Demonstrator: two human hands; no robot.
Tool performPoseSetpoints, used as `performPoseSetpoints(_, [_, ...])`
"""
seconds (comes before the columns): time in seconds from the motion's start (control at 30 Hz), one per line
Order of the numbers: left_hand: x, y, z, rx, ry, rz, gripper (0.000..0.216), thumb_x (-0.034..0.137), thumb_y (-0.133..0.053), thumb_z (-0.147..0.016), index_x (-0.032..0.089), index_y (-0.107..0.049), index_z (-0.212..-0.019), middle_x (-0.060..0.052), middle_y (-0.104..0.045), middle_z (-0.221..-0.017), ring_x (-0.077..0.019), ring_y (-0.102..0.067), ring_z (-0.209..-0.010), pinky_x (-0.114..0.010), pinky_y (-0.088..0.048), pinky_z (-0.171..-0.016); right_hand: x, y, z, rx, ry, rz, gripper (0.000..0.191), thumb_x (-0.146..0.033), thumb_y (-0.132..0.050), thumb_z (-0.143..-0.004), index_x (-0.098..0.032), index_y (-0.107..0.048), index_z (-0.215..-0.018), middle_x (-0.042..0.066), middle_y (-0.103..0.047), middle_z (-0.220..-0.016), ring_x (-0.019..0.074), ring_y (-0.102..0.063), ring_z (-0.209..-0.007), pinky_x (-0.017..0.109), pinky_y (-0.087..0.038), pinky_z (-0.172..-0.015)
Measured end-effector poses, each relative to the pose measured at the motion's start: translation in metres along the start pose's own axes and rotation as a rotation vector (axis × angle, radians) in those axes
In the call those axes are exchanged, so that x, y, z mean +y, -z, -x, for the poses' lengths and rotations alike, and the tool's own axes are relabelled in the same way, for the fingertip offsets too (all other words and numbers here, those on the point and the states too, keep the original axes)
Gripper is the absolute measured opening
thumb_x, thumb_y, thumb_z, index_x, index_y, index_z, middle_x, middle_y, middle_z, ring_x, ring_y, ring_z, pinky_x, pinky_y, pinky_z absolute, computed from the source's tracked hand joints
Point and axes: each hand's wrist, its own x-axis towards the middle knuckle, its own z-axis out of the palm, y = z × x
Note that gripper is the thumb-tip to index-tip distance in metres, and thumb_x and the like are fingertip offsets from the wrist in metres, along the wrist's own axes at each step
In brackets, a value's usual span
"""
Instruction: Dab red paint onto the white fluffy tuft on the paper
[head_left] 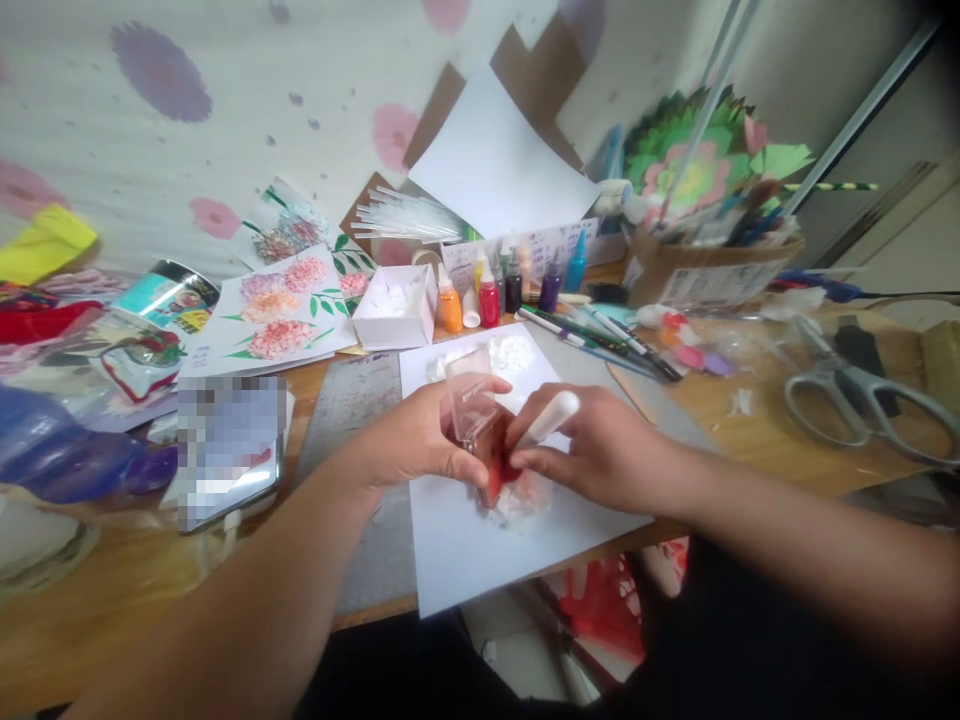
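Note:
My left hand (pixel 427 440) is closed around a small clear plastic box (pixel 472 405) with red colour in its lower part, held tilted over a white sheet of paper (pixel 480 540). My right hand (pixel 592 450) pinches a white dropper-like tool (pixel 551 418), its tip at the red end of the box. Under both hands a wet white wad with a pink stain (pixel 525 495) lies on the paper. Another white wad (pixel 510 352) rests at the sheet's far edge.
Small colour bottles (pixel 491 295) stand in a row behind the sheet, beside an open white box (pixel 394 305). Flower paintings (pixel 281 310) lie at left, a phone (pixel 229 450) nearer. Pens (pixel 600 335) and large scissors (pixel 862 405) lie at right, by a cardboard box (pixel 712 270).

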Motion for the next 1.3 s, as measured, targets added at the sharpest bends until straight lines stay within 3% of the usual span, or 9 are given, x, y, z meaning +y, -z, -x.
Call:
performPoseSetpoints(0.33, [0.0012, 0.0003, -0.0007, 0.094, 0.030, -0.042, 0.079, 0.021, -0.084, -0.055, 0.023, -0.044, -0.124, -0.006, -0.064, -0.103, -0.0197, -0.066, -0.081, -0.032, -0.051, -0.075, 0.0000, -0.0007, 0.0016, 0.109, -0.064, 0.060, 0.003, -0.018, -0.069, -0.077, -0.019, -0.069, -0.079, 0.002, -0.068, -0.081, 0.0157, -0.064, -0.072, 0.026, -0.048, -0.064])
performPoseSetpoints(0.47, [0.0007, 0.0001, -0.0009, 0.077, 0.028, -0.051, 0.079, 0.021, -0.085, -0.055, 0.023, -0.044, -0.123, -0.006, -0.065, -0.101, -0.0204, -0.066, -0.081, -0.032, -0.051, -0.074, -0.0008, -0.0007, 0.0018, -0.001, -0.070, 0.096, 0.004, -0.015, -0.071, -0.075, -0.018, -0.068, -0.075, 0.002, -0.068, -0.079, 0.0159, -0.064, -0.072, 0.027, -0.048, -0.065])
performPoseSetpoints(0.6, [0.0021, 0.0018, -0.0004, 0.080, 0.001, -0.080, 0.077, 0.023, -0.084, -0.056, 0.024, -0.046, -0.123, -0.005, -0.062, -0.106, -0.0211, -0.063, -0.090, -0.031, -0.049, -0.079, -0.0005, 0.0008, 0.0019, 0.077, -0.061, 0.065, 0.001, -0.019, -0.069, -0.078, -0.019, -0.069, -0.079, 0.002, -0.069, -0.082, 0.0157, -0.064, -0.074, 0.027, -0.048, -0.067])
performPoseSetpoints(0.73, [0.0044, 0.0029, 0.0010, 0.080, -0.009, -0.097, 0.077, 0.024, -0.085, -0.055, 0.024, -0.047, -0.122, -0.006, -0.063, -0.106, -0.0231, -0.062, -0.096, -0.031, -0.049, -0.080, -0.0018, 0.0033, 0.0027, 0.004, -0.104, 0.080, 0.001, -0.019, -0.069, -0.077, -0.019, -0.069, -0.077, 0.002, -0.069, -0.080, 0.0159, -0.064, -0.071, 0.027, -0.048, -0.065])
performPoseSetpoints(0.8, [0.0046, 0.0028, 0.0014, 0.097, -0.026, -0.104, 0.076, 0.024, -0.085, -0.055, 0.024, -0.049, -0.122, -0.006, -0.061, -0.111, -0.0235, -0.060, -0.099, -0.031, -0.048, -0.080, -0.0024, 0.0043, 0.0028, 0.049, -0.121, 0.077, 0.002, -0.021, -0.068, -0.078, -0.019, -0.070, -0.079, 0.002, -0.069, -0.081, 0.0157, -0.064, -0.071, 0.026, -0.048, -0.065])
performPoseSetpoints(0.97, [-0.0006, 0.0025, 0.0009, 0.054, -0.025, -0.074, 0.078, 0.021, -0.085, -0.055, 0.023, -0.046, -0.123, -0.007, -0.062, -0.107, -0.0218, -0.064, -0.089, -0.033, -0.051, -0.077, -0.0023, 0.0046, 0.0020, -0.019, -0.145, 0.083, 0.002, -0.020, -0.069, -0.077, -0.019, -0.071, -0.076, 0.002, -0.070, -0.076, 0.0159, -0.064, -0.070, 0.026, -0.048, -0.065])
performPoseSetpoints(1.07, [-0.0028, 0.0025, 0.0006, 0.034, -0.028, -0.052, 0.080, 0.020, -0.084, -0.056, 0.023, -0.044, -0.125, -0.008, -0.062, -0.107, -0.0215, -0.065, -0.084, -0.032, -0.053, -0.072, -0.0019, 0.0041, 0.0020, 0.031, -0.137, 0.053, 0.004, -0.021, -0.068, -0.079, -0.019, -0.071, -0.079, 0.002, -0.070, -0.080, 0.0161, -0.064, -0.073, 0.027, -0.048, -0.068])
performPoseSetpoints(1.17, [-0.0023, 0.0021, 0.0002, 0.023, -0.017, -0.049, 0.079, 0.019, -0.084, -0.057, 0.023, -0.044, -0.124, -0.007, -0.062, -0.105, -0.0212, -0.066, -0.083, -0.033, -0.052, -0.073, -0.0022, 0.0028, 0.0025, -0.048, -0.148, 0.034, 0.003, -0.018, -0.068, -0.078, -0.018, -0.071, -0.077, 0.002, -0.070, -0.077, 0.0153, -0.064, -0.070, 0.026, -0.048, -0.067])
performPoseSetpoints(1.3, [0.0003, 0.0017, -0.0002, 0.063, -0.045, -0.085, 0.077, 0.020, -0.084, -0.055, 0.024, -0.047, -0.123, -0.006, -0.062, -0.107, -0.0229, -0.063, -0.096, -0.032, -0.050, -0.081, -0.0028, 0.0027, 0.0023, 0.048, -0.136, 0.049, 0.003, -0.020, -0.068, -0.078, -0.018, -0.071, -0.079, 0.002, -0.070, -0.081, 0.0154, -0.065, -0.073, 0.025, -0.048, -0.067])
